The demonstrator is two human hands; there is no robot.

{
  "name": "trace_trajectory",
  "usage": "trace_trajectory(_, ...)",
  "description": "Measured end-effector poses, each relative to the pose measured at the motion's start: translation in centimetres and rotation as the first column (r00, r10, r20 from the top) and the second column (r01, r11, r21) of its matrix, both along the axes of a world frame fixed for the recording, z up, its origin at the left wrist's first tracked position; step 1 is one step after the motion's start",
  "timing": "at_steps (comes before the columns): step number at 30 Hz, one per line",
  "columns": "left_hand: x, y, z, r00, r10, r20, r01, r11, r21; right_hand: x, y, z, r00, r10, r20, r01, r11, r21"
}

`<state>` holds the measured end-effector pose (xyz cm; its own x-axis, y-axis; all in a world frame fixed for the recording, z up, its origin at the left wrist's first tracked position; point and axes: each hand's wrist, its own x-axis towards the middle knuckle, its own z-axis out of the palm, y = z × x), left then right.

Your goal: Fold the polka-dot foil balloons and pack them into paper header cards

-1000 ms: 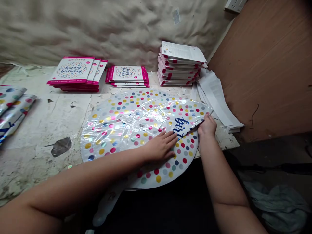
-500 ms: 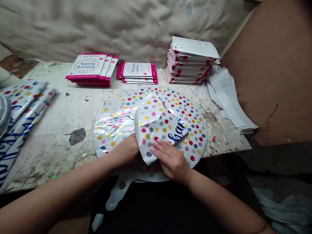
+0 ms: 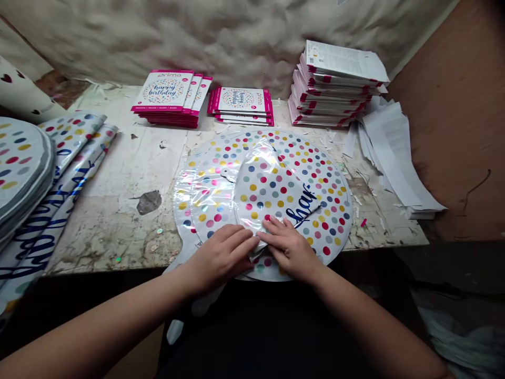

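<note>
Worn, paint-stained workbench [image 3: 118, 231] under everything, with a deflated dotted foil balloon [image 3: 333, 221] lying flat at its front edge, folded over on itself into a layered flap [image 3: 268, 192] with blue script. Behind it sit a tall stack of pink-edged packets [image 3: 331, 87] and shorter stacks of "happy birthday" packets [image 3: 169, 95]; loose white paper sheets [image 3: 394, 158] lie right, more flat dotted balloons [image 3: 51, 179] left. Left hand [image 3: 221, 258] and right hand [image 3: 290, 247] both lie palm-down on the fold, fingertips almost meeting, pressing rather than clenched (no clear pinch visible). Foil looks very light, soft and slippery, likely to slide and crease; the doubled fold or the flat outer seam looks like the best place to hold.
</note>
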<state>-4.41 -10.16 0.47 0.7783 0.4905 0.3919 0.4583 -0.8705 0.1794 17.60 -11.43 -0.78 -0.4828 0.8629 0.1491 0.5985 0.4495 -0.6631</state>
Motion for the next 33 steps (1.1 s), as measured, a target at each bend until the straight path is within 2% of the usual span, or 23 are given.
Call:
trace_trajectory(2,0.4,0.1,0.1,0.999,-0.026,0.022,0.025,0.999,0.030,0.4,0.0,0.1,0.998,0.068,0.011,-0.068,0.998,-0.019)
trace_trajectory(4,0.8,0.2,0.9,0.998,-0.034,0.044,0.034,0.999,0.000,0.8,0.1,-0.1,0.992,0.117,0.036,-0.117,0.993,0.005)
trace_trajectory(6,1.4,0.6,2.2,0.997,-0.069,0.035,0.072,0.991,-0.113,1.0,0.1,-0.6,0.992,0.103,0.069,-0.110,0.989,0.096)
trace_trajectory(8,2.3,1.6,3.4,0.983,-0.183,-0.005,0.175,0.944,-0.281,1.1,0.2,-1.3,0.992,0.073,0.106,-0.094,0.973,0.210)
trace_trajectory(10,3.2,3.6,3.8,0.959,-0.278,-0.044,0.238,0.885,-0.401,1.2,0.2,-1.9,0.986,0.075,0.148,-0.116,0.951,0.288)
trace_trajectory(11,3.5,4.8,3.6,0.954,-0.288,-0.081,0.229,0.877,-0.423,1.1,0.2,-2.0,0.982,0.083,0.169,-0.133,0.940,0.313)
trace_trajectory(14,3.5,9.4,1.7,0.940,-0.179,-0.290,0.065,0.929,-0.363,1.1,0.1,-2.2,0.972,0.079,0.222,-0.158,0.919,0.362)
trace_trajectory(16,2.6,12.3,0.4,0.911,-0.056,-0.410,-0.081,0.947,-0.310,1.1,0.0,-2.1,0.968,0.066,0.243,-0.157,0.912,0.378)
trace_trajectory(18,1.5,14.6,-0.1,0.871,0.119,-0.477,-0.268,0.928,-0.258,1.1,0.0,-2.2,0.969,0.054,0.240,-0.147,0.911,0.386)
trace_trajectory(20,0.9,15.8,0.2,0.802,0.335,-0.495,-0.471,0.864,-0.179,1.1,0.0,-2.3,0.972,0.054,0.230,-0.142,0.910,0.388)
trace_trajectory(21,1.0,15.9,0.5,0.776,0.409,-0.480,-0.527,0.839,-0.136,1.1,0.1,-2.3,0.972,0.058,0.228,-0.145,0.910,0.388)
trace_trajectory(22,1.4,15.8,0.7,0.782,0.424,-0.457,-0.521,0.847,-0.105,1.1,0.2,-2.3,0.971,0.066,0.230,-0.153,0.910,0.385)
trace_trajectory(23,2.1,15.5,1.0,0.821,0.372,-0.433,-0.451,0.888,-0.090,1.2,0.4,-2.2,0.969,0.076,0.234,-0.163,0.911,0.378)
trace_trajectory(25,4.2,14.5,1.1,0.912,0.107,-0.396,-0.164,0.980,-0.112,1.6,0.9,-2.1,0.966,0.111,0.235,-0.190,0.918,0.349)
trace_trajectory(27,6.5,13.6,0.7,0.912,-0.154,-0.379,0.090,0.979,-0.180,2.3,1.3,-1.9,0.965,0.168,0.199,-0.226,0.919,0.322)
trace_trajectory(29,8.1,13.1,0.1,0.897,-0.231,-0.376,0.148,0.960,-0.236,3.2,1.6,-1.6,0.976,0.176,0.127,-0.209,0.917,0.340)
trace_trajectory(33,9.0,13.3,-1.1,0.903,-0.217,-0.370,0.114,0.953,-0.279,4.8,1.4,-1.3,0.996,0.084,-0.004,-0.073,0.889,0.453)
